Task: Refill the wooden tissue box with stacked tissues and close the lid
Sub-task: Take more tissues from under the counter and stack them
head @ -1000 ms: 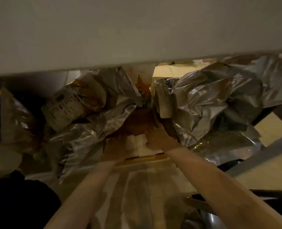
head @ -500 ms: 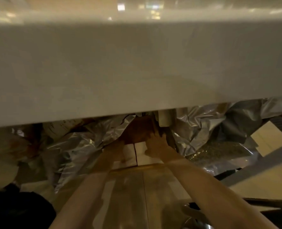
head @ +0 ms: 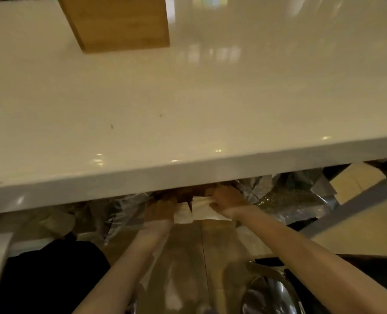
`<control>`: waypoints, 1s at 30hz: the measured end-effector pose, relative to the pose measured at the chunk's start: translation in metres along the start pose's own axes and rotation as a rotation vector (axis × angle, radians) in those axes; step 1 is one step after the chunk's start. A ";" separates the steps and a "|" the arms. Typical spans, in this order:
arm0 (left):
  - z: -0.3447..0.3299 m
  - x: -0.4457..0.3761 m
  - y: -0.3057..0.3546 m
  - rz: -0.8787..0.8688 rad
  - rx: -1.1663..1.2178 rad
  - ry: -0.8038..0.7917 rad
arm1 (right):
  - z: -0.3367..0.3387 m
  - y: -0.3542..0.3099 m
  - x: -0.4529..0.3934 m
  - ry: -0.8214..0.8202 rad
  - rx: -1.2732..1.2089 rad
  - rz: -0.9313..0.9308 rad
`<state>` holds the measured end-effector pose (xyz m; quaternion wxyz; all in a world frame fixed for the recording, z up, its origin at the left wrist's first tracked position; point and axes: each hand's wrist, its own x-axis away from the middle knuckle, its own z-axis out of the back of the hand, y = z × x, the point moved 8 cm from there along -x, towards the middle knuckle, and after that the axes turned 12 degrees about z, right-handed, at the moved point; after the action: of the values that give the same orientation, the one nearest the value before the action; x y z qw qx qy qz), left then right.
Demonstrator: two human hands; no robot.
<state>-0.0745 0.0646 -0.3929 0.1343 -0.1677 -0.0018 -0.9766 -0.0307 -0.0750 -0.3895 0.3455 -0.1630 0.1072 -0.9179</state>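
A wooden tissue box [head: 120, 21] stands on the glossy white table [head: 188, 105] at the far left, its top cut off by the frame. Below the table's front edge, both my hands reach in under it. My left hand [head: 159, 208] and my right hand [head: 227, 200] grip a stack of white tissues [head: 199, 210] from either side. The tissues sit at the mouth of a brown cardboard box [head: 188, 193], mostly hidden by the table edge.
Crumpled silver foil bags [head: 285, 198] lie on both sides of the cardboard box under the table. A dark bag [head: 52, 275] is at lower left, a shiny metal object [head: 271, 291] at lower right. Wooden flooring [head: 188, 257] runs between my arms.
The view has tilted up: the table top and the wooden box have come into view, and the foil bags are mostly hidden. My hands stay closed on the tissue stack, drawing it slightly toward me.
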 end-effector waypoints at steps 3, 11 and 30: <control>0.019 0.026 -0.009 -0.025 0.096 -0.095 | 0.024 -0.024 0.029 -0.029 -0.086 0.038; 0.096 0.125 -0.010 -0.258 0.202 -0.302 | 0.099 -0.095 0.120 -0.118 -0.127 0.088; 0.322 0.199 -0.024 -0.484 0.433 -0.161 | 0.310 -0.138 0.185 0.185 -0.269 0.101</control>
<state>-0.1559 0.0509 -0.0225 -0.0695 -0.2067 -0.2596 -0.9408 -0.1286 -0.1226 -0.0188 0.3551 -0.1172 0.2685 -0.8877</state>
